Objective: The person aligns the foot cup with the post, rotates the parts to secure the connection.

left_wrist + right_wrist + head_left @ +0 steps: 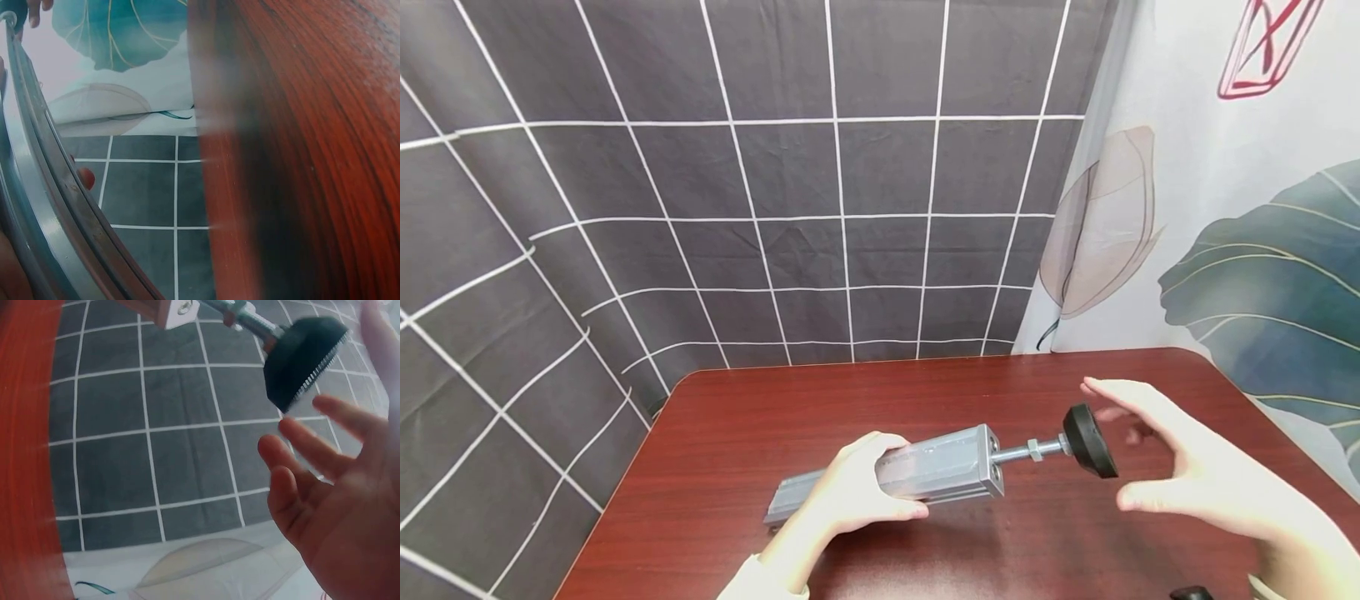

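My left hand [857,486] grips a long grey metal profile [936,465] around its middle, holding it tilted over the table. A plate with screws caps its right end, and from there a threaded rod [1011,455] with a hex nut [1035,450] sticks out. A round black levelling foot [1088,442] sits at the rod's tip; its ridged underside edge shows in the right wrist view. Close to that foot is my right hand [1195,467], fingers and thumb spread apart around a gap, holding nothing. In the left wrist view the grooved profile [56,206] runs along the left side.
The reddish-brown wooden table [737,417] lies beneath both hands. Behind it hangs a dark grey curtain [880,250] with white grid lines, and a white leaf-print curtain [1120,292] at right. Part of a small black object [1192,592] shows at the bottom right.
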The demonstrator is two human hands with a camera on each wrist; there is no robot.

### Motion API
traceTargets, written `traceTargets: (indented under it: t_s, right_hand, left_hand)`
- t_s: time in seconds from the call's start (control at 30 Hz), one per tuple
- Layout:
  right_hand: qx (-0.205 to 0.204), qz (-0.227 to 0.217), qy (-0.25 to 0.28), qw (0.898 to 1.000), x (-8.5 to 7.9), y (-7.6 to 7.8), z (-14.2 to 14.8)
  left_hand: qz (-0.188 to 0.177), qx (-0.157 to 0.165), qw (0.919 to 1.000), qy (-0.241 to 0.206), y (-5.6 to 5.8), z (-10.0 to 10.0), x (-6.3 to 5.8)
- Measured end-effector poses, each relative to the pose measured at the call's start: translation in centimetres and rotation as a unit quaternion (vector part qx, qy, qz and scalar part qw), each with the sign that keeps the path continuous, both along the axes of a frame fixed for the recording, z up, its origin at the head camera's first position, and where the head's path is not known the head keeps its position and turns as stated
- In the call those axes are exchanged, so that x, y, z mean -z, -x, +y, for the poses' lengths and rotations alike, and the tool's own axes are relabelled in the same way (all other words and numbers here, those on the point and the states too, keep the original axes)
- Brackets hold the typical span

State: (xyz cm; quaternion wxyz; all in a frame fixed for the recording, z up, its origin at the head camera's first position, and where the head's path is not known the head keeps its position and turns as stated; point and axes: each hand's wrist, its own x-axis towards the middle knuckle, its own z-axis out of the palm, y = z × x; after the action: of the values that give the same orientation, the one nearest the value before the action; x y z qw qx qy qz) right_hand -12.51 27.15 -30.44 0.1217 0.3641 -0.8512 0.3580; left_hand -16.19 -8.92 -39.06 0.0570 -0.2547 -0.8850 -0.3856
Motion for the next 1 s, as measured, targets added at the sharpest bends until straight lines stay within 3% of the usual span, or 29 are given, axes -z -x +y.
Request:
traceTargets:
  t_s: [0.17, 0.37, 0.63, 1.0]
  right_hand:
    - [-0.027, 0.050, -0.021, 0.998, 0.3, -0.1, 0.0]
    - [-0.057, 0.036, -0.014, 0.998, 0.2, 0.2, -0.3]
    - [-0.004, -0.019, 0.049, 0.999, 0.3, 0.5, -1.3]
    - [0.061, 0.014, 0.069, 0.996, 0.8, 0.7, -1.8]
  left_hand:
    - [-0.003, 0.000, 1.0000, 0.001, 0.1, 0.0, 0.0]
    - [-0.007, -0.001, 1.0000, 0.000, 0.0, 0.0, 0.0]
    - [-0.010, 0.000, 0.9999, 0.006, -0.1, 0.1, 0.2]
    - [0.004, 0.003, 1.0000, -0.006, -0.2, 0.1, 0.1]
